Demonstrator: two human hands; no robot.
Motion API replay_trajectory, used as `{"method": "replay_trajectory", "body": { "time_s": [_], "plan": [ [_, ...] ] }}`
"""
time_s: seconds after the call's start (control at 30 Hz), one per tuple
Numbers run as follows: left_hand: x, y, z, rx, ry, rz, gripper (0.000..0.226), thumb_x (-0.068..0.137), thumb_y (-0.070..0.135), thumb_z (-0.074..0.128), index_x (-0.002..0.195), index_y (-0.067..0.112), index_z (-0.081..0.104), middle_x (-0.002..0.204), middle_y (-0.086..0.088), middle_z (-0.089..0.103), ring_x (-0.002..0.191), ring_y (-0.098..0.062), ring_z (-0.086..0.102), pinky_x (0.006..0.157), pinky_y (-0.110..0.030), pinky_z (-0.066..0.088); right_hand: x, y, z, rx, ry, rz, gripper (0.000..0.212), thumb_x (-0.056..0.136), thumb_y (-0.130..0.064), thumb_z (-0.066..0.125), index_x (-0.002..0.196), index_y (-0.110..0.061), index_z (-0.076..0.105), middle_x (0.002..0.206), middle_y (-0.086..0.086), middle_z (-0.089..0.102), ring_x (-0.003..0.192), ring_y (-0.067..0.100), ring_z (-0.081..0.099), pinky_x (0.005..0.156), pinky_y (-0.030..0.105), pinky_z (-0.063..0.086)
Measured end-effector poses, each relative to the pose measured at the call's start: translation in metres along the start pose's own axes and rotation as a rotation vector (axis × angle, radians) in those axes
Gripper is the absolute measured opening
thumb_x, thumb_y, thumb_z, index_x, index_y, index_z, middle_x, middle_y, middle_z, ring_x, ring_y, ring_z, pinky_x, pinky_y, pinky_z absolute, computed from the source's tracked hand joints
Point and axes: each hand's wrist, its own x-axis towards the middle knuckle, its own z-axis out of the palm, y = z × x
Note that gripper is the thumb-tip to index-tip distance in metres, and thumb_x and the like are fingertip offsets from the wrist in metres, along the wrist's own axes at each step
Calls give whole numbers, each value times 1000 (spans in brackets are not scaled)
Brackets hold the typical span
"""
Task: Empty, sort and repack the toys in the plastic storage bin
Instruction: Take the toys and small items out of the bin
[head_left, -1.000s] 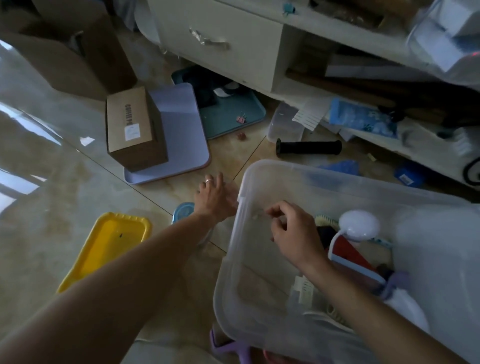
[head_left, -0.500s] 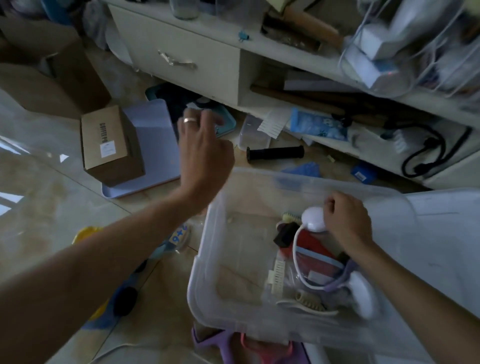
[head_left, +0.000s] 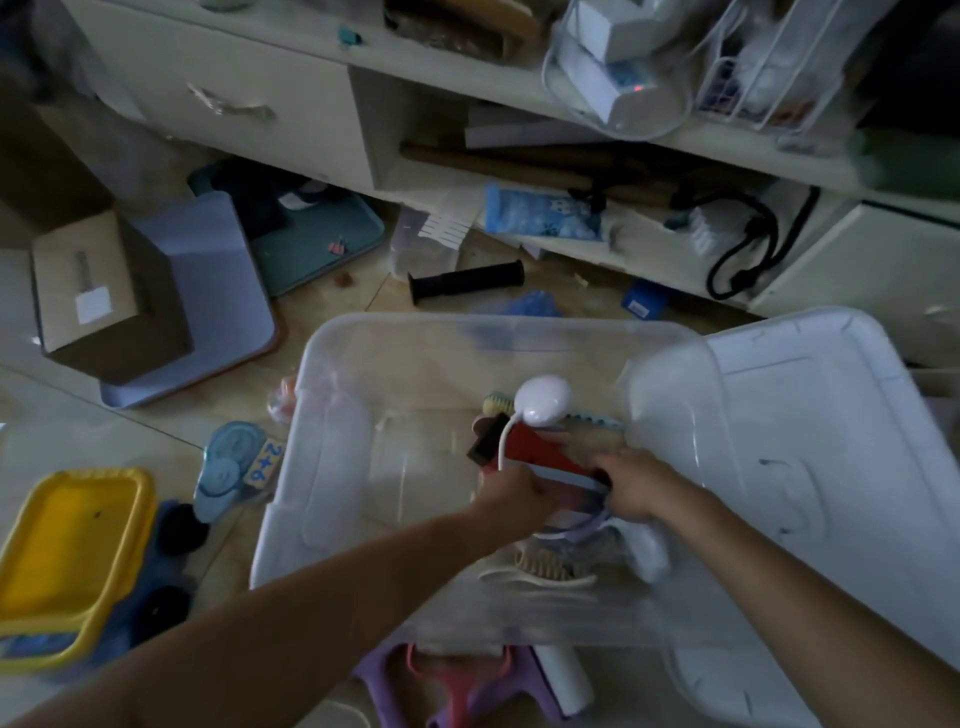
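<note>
The clear plastic storage bin (head_left: 332, 415) sits on the floor in the middle, its white lid (head_left: 810, 441) leaning against its right side. In the bin's right half lie a red and black toy (head_left: 535, 449), a white round-headed toy with a thin white cord (head_left: 543, 404), a comb-like piece (head_left: 540, 574) and other small items. Both hands reach into this pile. My left hand (head_left: 514, 493) curls round the near end of the red toy. My right hand (head_left: 639, 483) grips items beside it; what exactly it holds is hidden.
A yellow tray on a blue toy truck (head_left: 67, 561) and a light blue toy with number tiles (head_left: 234, 462) lie left of the bin. A cardboard box (head_left: 98, 296) on a lilac lid, a black handle grip (head_left: 467, 280) and cluttered shelves (head_left: 571, 156) stand behind. Purple and pink toys (head_left: 457, 686) poke out under the bin's near edge.
My left hand came from the air above the floor down into the bin and took hold of the red toy. My right hand left the white round head and moved lower in the pile.
</note>
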Motion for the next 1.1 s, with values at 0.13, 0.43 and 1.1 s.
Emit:
{"method": "replay_trajectory", "body": {
  "time_s": [0.13, 0.43, 1.1],
  "plan": [
    [7, -6, 6, -31, 307, -113, 30, 94, 28, 55, 118, 13, 65, 113, -9, 68, 103, -27, 64, 76, -27, 46, 3, 12, 11, 21, 47, -19, 77, 76, -50, 75, 140, -26, 41, 146, 12, 38, 128, 35, 45, 105, 41, 45],
    [-1, -5, -9, 99, 405, -85, 33, 91, 17, 54, 122, 19, 64, 76, 3, 59, 65, -15, 56, 63, -25, 44, -24, -8, 35, 199, 354, 115, 53, 97, -5, 48, 145, -13, 25, 138, 22, 25, 121, 42, 40, 92, 48, 43],
    [-61, 40, -81, -739, 347, 134, 31, 105, 36, 40, 84, 17, 51, 67, 1, 41, 54, -10, 39, 48, -22, 39, -65, -38, -69, -19, -295, -234, 31, 91, -22, 64, 121, -27, 65, 123, 0, 60, 101, 16, 60, 71, 22, 51]
  ]
}}
